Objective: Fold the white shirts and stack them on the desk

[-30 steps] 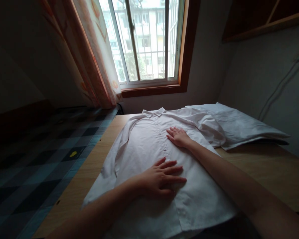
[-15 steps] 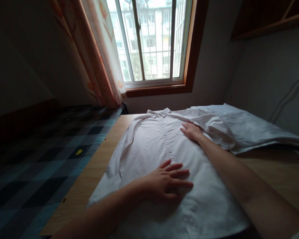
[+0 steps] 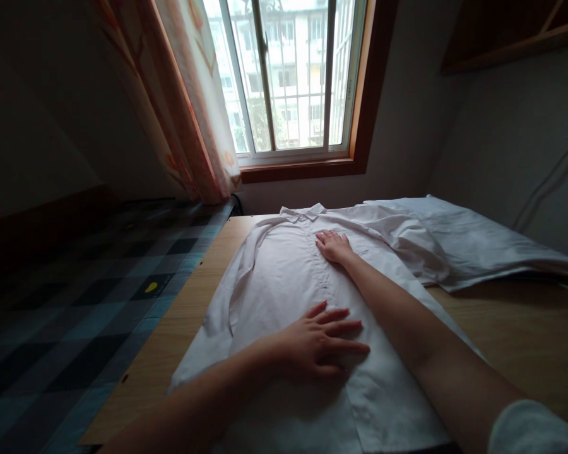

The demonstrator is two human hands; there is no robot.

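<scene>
Hem end of the white shirt (image 3: 274,277) is closest to the person, lying face up on the wooden tabletop (image 3: 525,321). The left hand (image 3: 315,343) is palm down on the lower front, fingers fanned well apart, so no grip on anything there. Bit further up, the right hand (image 3: 334,246) is flat by the button line (image 3: 319,268), fingers just slightly apart, nothing pinched either.

Progress-wise I'd say the spreading out is mostly done: front looks done up and the body's pretty flat. The left-hand sleeve (image 3: 241,271) runs down alongside the body. What's left, imo, is the right-hand sleeve (image 3: 416,246), which is all rumpled and slung out to the side, plus some light creases in the body. No fold across the body that I can see.

Direction: collar (image 3: 303,213) points away toward the window (image 3: 293,88), hem toward the person. Long axis runs near to far, leaning a touch left at the collar end. Past the rumpled sleeve there's another white cloth (image 3: 492,236) on the right, lying flat.
</scene>
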